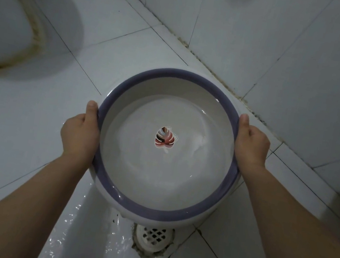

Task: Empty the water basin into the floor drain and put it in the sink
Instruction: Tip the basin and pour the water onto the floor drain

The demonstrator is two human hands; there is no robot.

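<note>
Both hands hold the basin [158, 213] above the tiled floor [31, 129]; left hand [80, 134] clasps the purple rim at nine o'clock, right hand [251, 145] at three; water lies inside over a leaf sticker [165, 138], no writing legible; the drain [152, 238] sits below the six o'clock edge, wet floor beside it.
</note>
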